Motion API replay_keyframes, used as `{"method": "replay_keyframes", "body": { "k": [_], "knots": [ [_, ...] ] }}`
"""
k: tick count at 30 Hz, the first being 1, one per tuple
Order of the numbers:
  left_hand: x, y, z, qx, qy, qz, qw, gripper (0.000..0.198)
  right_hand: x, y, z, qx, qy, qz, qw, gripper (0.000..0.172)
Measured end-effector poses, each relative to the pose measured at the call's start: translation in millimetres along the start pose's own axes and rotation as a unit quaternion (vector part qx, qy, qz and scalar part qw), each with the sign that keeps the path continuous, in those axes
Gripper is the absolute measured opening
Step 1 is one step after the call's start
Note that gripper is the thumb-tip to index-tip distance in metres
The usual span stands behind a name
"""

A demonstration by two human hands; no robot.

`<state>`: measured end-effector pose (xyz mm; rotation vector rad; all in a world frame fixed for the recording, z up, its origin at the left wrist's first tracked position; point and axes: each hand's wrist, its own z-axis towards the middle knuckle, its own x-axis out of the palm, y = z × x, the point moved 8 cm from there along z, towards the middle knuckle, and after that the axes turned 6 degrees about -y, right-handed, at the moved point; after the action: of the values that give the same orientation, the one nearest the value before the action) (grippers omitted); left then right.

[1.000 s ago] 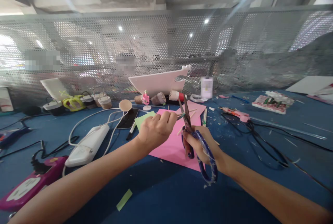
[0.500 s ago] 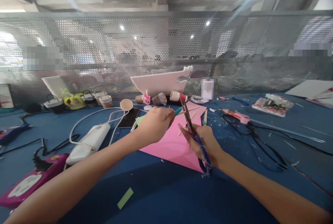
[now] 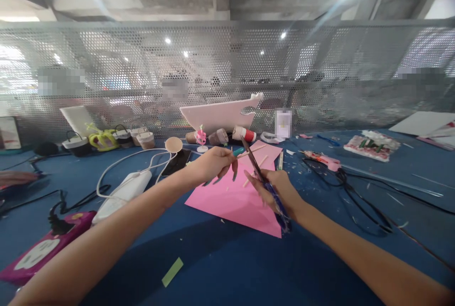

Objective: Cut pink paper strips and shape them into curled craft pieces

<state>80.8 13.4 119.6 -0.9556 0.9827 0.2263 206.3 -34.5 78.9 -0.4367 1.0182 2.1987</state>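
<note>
My left hand [image 3: 211,163], with long teal nails, is closed in a pinch on a thin pale stick [image 3: 243,155] above the pink sheet [image 3: 227,204]. Its other fingers hang loosely below. My right hand [image 3: 279,187] grips dark-bladed scissors [image 3: 254,161] with blue handles, the blades pointing up and away and looking nearly closed. They cross in front of the held stick; whether they touch it I cannot tell. Another pale stick [image 3: 261,161] lies on the pink sheet.
Left are a white power bank-like box [image 3: 122,197] with a cable, a magenta box [image 3: 50,249] and another person's hand [image 3: 16,179]. A pink glue gun [image 3: 322,160] with black cord lies right. Small cups [image 3: 145,139] and a foam board [image 3: 216,115] stand behind. A green strip [image 3: 172,272] lies in front.
My left hand has turned and its lower fingers have loosened, showing their nails. The scissor blades have come closer together. A person's hand has appeared at the far left.
</note>
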Motion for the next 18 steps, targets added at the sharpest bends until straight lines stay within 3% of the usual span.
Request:
{"method": "replay_keyframes", "body": {
  "k": [2, 4, 7, 11, 14, 18],
  "knots": [
    [-8.0, -8, -4, 0.043, -0.106, 0.146, 0.983, 0.036, 2, -4, -2, 0.063, 0.014, 0.052, 0.997, 0.048],
    [-8.6, -22, -12, 0.092, -0.177, 0.278, 0.939, 0.028, 4, -5, -5, 0.118, 0.024, 0.108, 0.987, 0.052],
    [-1.7, -42, -22, 0.184, -0.233, 0.451, 0.841, 0.024, 8, -5, -10, 0.166, 0.042, 0.176, 0.969, 0.053],
    [1.1, -54, -32, 0.291, -0.29, 0.518, 0.75, 0.026, 16, -4, -15, 0.188, 0.074, 0.2, 0.959, 0.052],
    [-0.9, -55, -36, 0.324, -0.317, 0.495, 0.742, 0.028, 16, -2, -16, 0.166, 0.068, 0.182, 0.967, 0.051],
    [-10.8, -47, -33, 0.231, -0.319, 0.42, 0.817, 0.026, 4, 7, -12, 0.065, 0.008, 0.081, 0.995, 0.043]
  ]
}}
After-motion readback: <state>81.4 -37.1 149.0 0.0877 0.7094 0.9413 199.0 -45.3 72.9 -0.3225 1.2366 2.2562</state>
